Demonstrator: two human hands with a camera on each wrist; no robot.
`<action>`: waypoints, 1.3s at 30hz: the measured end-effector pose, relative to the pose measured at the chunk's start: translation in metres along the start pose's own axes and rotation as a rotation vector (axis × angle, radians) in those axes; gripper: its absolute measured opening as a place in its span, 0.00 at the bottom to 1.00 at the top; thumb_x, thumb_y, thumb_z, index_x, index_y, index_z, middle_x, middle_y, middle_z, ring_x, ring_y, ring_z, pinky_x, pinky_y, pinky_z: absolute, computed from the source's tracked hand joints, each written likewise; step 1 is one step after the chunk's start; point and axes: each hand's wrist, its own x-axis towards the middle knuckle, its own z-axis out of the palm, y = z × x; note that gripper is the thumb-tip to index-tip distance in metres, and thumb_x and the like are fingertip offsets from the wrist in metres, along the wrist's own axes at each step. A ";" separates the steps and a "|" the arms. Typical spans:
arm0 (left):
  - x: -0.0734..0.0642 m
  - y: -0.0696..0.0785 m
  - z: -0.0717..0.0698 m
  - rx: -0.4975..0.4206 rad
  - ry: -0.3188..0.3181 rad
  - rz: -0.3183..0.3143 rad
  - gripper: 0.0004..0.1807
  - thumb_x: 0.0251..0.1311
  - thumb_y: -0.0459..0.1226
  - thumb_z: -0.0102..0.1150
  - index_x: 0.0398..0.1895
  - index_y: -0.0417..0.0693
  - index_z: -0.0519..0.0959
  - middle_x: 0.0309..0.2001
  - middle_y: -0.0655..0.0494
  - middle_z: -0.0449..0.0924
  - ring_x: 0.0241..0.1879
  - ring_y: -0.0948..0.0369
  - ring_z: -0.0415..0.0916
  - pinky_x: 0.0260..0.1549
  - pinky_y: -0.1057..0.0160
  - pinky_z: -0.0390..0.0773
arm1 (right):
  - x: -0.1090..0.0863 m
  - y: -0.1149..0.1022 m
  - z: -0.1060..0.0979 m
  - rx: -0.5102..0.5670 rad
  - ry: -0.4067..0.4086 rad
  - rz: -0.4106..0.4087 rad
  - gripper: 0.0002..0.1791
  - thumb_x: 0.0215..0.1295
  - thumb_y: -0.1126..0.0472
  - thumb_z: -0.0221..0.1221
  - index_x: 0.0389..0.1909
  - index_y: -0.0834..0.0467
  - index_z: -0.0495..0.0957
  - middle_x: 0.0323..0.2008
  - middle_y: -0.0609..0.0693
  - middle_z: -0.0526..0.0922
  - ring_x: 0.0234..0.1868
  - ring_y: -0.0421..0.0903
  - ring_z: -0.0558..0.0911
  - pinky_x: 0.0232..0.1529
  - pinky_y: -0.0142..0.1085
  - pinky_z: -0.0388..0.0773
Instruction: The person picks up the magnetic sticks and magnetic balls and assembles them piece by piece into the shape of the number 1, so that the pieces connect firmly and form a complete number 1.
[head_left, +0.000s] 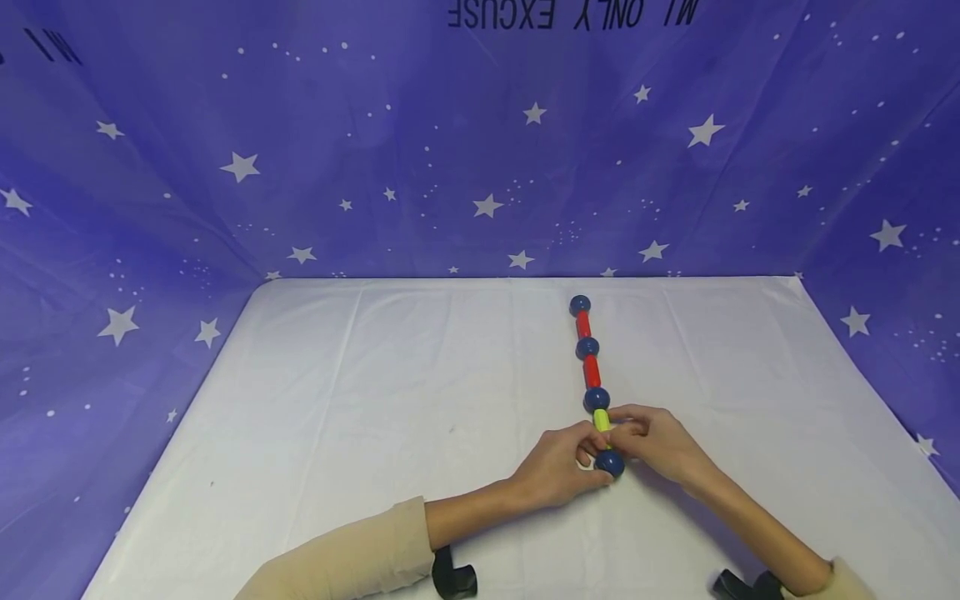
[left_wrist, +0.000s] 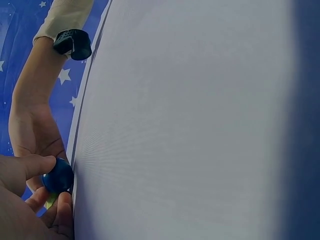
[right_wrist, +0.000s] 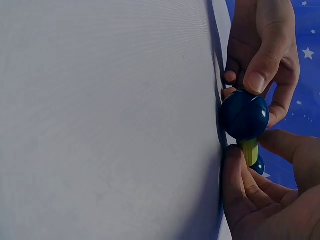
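Note:
A straight row of blue balls and coloured rods lies on the white-covered table. At its near end is a blue ball [head_left: 610,463], which my left hand [head_left: 558,467] holds between thumb and fingers. A yellow-green rod [head_left: 602,419] joins that ball to another blue ball [head_left: 596,399]. My right hand [head_left: 663,442] pinches this rod from the right, fingertips close to the left hand's. In the right wrist view, the yellow-green rod [right_wrist: 249,152] meets the near ball [right_wrist: 245,115]. Fingers partly cover the rod.
Farther along the row are a red rod [head_left: 592,372], a blue ball [head_left: 587,348], a second red rod [head_left: 583,325] and an end ball [head_left: 580,305]. White cloth [head_left: 375,400] covers the table. A purple star-patterned curtain [head_left: 420,167] stands behind and at both sides.

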 end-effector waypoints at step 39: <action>-0.014 -0.006 -0.018 -0.122 0.073 -0.068 0.15 0.51 0.27 0.74 0.40 0.41 0.79 0.32 0.57 0.82 0.30 0.72 0.76 0.32 0.74 0.77 | 0.017 -0.014 0.022 -0.017 -0.013 -0.044 0.27 0.63 0.59 0.66 0.58 0.71 0.74 0.22 0.48 0.80 0.27 0.44 0.76 0.28 0.33 0.75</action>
